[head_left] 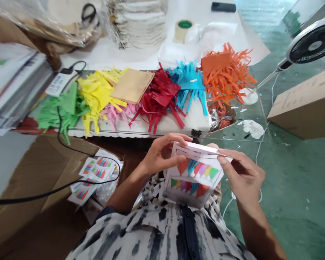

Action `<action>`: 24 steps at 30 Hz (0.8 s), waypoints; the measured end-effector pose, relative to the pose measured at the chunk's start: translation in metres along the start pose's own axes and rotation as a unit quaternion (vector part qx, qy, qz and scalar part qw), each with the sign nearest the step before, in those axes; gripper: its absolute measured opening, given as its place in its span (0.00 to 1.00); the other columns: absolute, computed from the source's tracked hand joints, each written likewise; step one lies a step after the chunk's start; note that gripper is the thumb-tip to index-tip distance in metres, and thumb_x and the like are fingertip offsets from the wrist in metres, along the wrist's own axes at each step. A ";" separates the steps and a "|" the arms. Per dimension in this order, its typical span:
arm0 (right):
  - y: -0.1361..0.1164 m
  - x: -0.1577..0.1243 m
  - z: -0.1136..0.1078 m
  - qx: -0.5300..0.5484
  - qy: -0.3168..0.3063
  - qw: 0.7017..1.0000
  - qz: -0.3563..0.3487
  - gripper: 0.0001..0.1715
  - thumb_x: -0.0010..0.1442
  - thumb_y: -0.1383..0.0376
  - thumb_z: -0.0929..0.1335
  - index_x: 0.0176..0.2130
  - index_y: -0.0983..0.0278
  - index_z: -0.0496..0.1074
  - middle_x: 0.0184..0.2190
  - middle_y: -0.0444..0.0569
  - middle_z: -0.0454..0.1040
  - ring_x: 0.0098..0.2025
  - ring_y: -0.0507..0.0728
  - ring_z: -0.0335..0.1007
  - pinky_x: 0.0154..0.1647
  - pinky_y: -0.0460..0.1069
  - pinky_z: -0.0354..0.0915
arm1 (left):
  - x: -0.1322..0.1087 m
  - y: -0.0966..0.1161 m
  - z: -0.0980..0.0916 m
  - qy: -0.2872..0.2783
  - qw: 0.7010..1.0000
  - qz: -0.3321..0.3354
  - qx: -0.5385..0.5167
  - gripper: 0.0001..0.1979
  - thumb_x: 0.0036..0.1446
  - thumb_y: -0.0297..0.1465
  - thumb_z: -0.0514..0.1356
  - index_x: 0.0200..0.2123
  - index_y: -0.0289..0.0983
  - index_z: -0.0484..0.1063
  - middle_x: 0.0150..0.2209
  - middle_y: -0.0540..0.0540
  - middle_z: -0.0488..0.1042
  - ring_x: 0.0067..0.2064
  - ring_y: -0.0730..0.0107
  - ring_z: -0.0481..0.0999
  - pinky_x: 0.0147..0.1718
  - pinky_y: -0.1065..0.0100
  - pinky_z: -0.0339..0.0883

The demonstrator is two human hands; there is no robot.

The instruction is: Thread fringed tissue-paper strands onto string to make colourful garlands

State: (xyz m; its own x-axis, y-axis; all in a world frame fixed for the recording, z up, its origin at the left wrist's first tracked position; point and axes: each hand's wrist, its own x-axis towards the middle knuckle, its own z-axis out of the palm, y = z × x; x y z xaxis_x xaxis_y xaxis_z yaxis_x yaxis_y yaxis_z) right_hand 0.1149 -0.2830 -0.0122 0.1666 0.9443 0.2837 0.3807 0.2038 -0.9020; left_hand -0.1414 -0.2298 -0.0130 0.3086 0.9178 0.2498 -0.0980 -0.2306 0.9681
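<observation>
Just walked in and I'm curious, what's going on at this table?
A person is holding a white printed card, decorated with rows of coloured triangular bunting, in both hands. The left hand grips its left side, and the right hand pinches its upper right corner. Beyond them lie bundles of fringed coloured paper in green, yellow, pink, red, blue and orange. More printed cards rest on a cardboard box to the left.

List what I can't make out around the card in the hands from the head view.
Head view only:
The printed card: upper corners hidden by the left hand and right hand.
The small printed cards: print too small, crossed by a black cable.
The black object: cut off by the top edge, kind unclear.
</observation>
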 end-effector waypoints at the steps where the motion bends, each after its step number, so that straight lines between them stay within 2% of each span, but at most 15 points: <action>1: 0.000 0.001 0.000 0.002 -0.006 1.000 -0.013 0.13 0.63 0.66 0.77 0.47 0.51 0.84 0.43 0.46 0.86 0.40 0.58 0.81 0.38 0.52 0.74 | 0.002 0.002 0.000 -0.007 1.000 0.010 0.004 0.22 0.52 0.40 0.78 0.48 0.40 0.81 0.53 0.38 0.83 0.52 0.58 0.84 0.43 0.65 0.79; 3: -0.001 0.005 0.000 0.006 -0.014 0.999 -0.037 0.15 0.63 0.67 0.76 0.48 0.50 0.84 0.43 0.45 0.86 0.42 0.59 0.81 0.40 0.53 0.74 | 0.006 0.006 0.001 0.002 0.999 0.029 0.020 0.23 0.48 0.39 0.80 0.47 0.41 0.84 0.49 0.40 0.85 0.50 0.59 0.84 0.46 0.63 0.80; 5: -0.002 0.012 -0.001 0.006 -0.026 0.998 -0.060 0.15 0.64 0.68 0.76 0.48 0.50 0.84 0.43 0.44 0.86 0.43 0.59 0.82 0.43 0.54 0.75 | 0.010 0.008 0.002 0.032 0.999 0.032 0.021 0.17 0.50 0.36 0.79 0.44 0.42 0.86 0.45 0.42 0.86 0.46 0.62 0.85 0.46 0.63 0.80; 7: -0.004 0.021 -0.002 -0.003 -0.037 0.995 -0.088 0.15 0.64 0.68 0.75 0.48 0.50 0.85 0.43 0.44 0.86 0.42 0.58 0.81 0.44 0.54 0.75 | 0.016 0.011 0.002 0.055 0.998 0.014 0.003 0.12 0.52 0.34 0.78 0.41 0.43 0.87 0.42 0.43 0.86 0.42 0.65 0.85 0.43 0.65 0.80; 10: -0.005 0.044 -0.002 -0.018 -0.047 0.992 -0.112 0.13 0.66 0.67 0.75 0.48 0.51 0.85 0.43 0.45 0.86 0.42 0.58 0.81 0.44 0.52 0.75 | 0.031 0.014 0.000 0.071 0.997 -0.026 -0.030 0.10 0.52 0.34 0.78 0.38 0.41 0.88 0.40 0.43 0.87 0.42 0.65 0.85 0.42 0.67 0.79; 14: -0.002 0.089 0.006 -0.024 -0.049 0.995 -0.079 0.10 0.68 0.59 0.73 0.48 0.53 0.85 0.41 0.46 0.85 0.38 0.55 0.78 0.35 0.48 0.70 | 0.067 0.016 -0.006 0.100 0.992 -0.055 -0.046 0.12 0.51 0.37 0.78 0.38 0.39 0.88 0.38 0.44 0.86 0.39 0.67 0.84 0.40 0.69 0.77; 19: 0.006 0.144 0.028 0.009 -0.038 0.999 -0.038 0.17 0.69 0.50 0.71 0.47 0.57 0.84 0.32 0.45 0.79 0.26 0.52 0.66 0.24 0.47 0.61 | 0.117 0.009 -0.020 0.115 0.990 -0.034 -0.072 0.18 0.46 0.42 0.80 0.37 0.38 0.86 0.34 0.48 0.84 0.33 0.73 0.79 0.35 0.71 0.73; 21: 0.008 0.156 0.037 0.027 -0.046 0.998 -0.036 0.18 0.70 0.49 0.70 0.47 0.57 0.82 0.31 0.44 0.77 0.25 0.51 0.64 0.24 0.47 0.60 | 0.128 0.007 -0.026 0.121 0.991 -0.017 -0.057 0.18 0.45 0.42 0.80 0.36 0.38 0.85 0.33 0.49 0.83 0.33 0.74 0.77 0.34 0.72 0.71; 24: 0.011 0.162 0.047 0.074 -0.068 0.994 -0.032 0.21 0.63 0.50 0.76 0.51 0.56 0.79 0.38 0.45 0.80 0.31 0.54 0.71 0.29 0.48 0.67 | 0.134 0.006 -0.031 0.135 0.991 0.003 -0.014 0.18 0.47 0.43 0.79 0.36 0.38 0.85 0.31 0.50 0.81 0.30 0.76 0.73 0.30 0.73 0.67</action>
State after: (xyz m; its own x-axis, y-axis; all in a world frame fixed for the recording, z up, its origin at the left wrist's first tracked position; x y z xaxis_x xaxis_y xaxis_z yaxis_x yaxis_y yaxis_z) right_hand 0.1033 -0.1157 0.0084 0.0182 0.9523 0.3045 0.2476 0.2908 -0.9242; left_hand -0.1300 -0.0984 0.0260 0.0449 0.9702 0.2380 -0.1270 -0.2308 0.9647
